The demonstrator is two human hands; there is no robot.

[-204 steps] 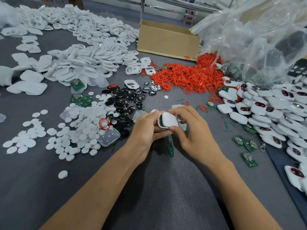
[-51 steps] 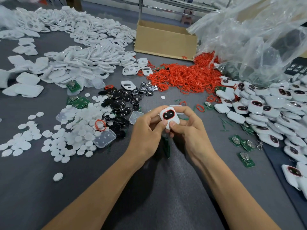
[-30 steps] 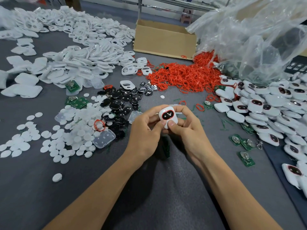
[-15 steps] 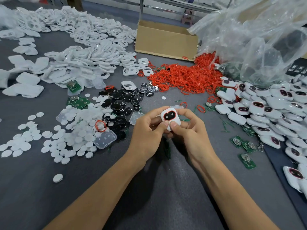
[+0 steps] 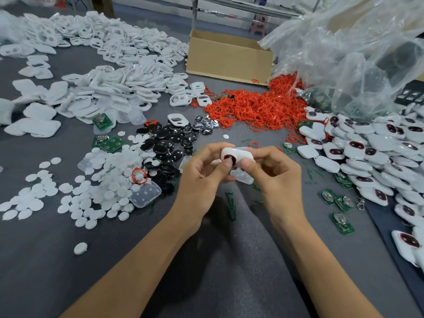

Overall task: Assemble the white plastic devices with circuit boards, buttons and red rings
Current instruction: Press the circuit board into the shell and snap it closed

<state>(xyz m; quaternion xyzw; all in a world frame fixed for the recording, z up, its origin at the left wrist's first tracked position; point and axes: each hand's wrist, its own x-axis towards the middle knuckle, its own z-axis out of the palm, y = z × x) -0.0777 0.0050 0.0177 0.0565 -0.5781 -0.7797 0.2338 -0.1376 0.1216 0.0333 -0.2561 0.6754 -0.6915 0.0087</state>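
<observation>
The device (image 5: 237, 156) is held just above the middle of the table (image 5: 229, 271), clamped between both hands. The left hand (image 5: 202, 177) is at its 8 o'clock and the right hand (image 5: 277, 177) at its 4, with fingers curled behind it and both thumbs pressing its red-ringed face. Around it lie rings (image 5: 254, 109) at 12, buttons (image 5: 169, 143) at 10, discs (image 5: 103, 187) at 8, shells (image 5: 114, 83) at 11, finished devices (image 5: 367, 152) at 3, boards (image 5: 337, 203) at 4 and a box (image 5: 229, 58) far off at 12.

No text, label, brand or number can be read; any print on the circuit boards (image 5: 341, 222) is too small to make out.
</observation>
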